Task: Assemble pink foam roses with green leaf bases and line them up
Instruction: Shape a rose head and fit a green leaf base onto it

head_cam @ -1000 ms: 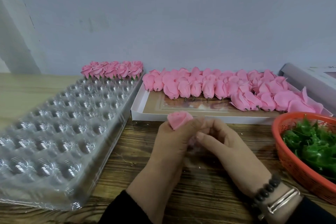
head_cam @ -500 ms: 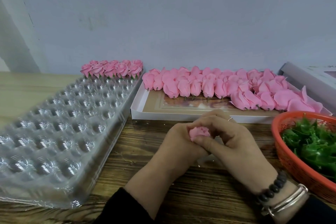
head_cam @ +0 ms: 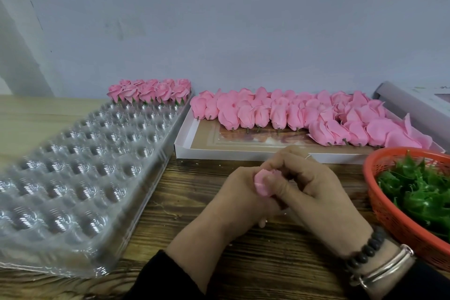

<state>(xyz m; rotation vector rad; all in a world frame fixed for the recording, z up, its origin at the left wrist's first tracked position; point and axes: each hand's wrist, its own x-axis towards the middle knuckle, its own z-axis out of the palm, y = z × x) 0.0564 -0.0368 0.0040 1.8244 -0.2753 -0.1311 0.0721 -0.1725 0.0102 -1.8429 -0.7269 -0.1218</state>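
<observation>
Left hand (head_cam: 239,198) and right hand (head_cam: 314,185) pressed together above the counter (head_cam: 194,202), fingers of both curled around 1 pink rose (head_cam: 261,181) between them. Left of them, clear tray (head_cam: 73,165); right, orange basket (head_cam: 389,217) with green leaves (head_cam: 418,190); beyond, white box (head_cam: 185,143) of roses (head_cam: 292,114).

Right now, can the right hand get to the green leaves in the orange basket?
Probably yes, once it lets go. The right hand is busy pinching the pink rose with the left hand, but the orange basket of green leaves sits open-topped just beside it, nothing between.
</observation>
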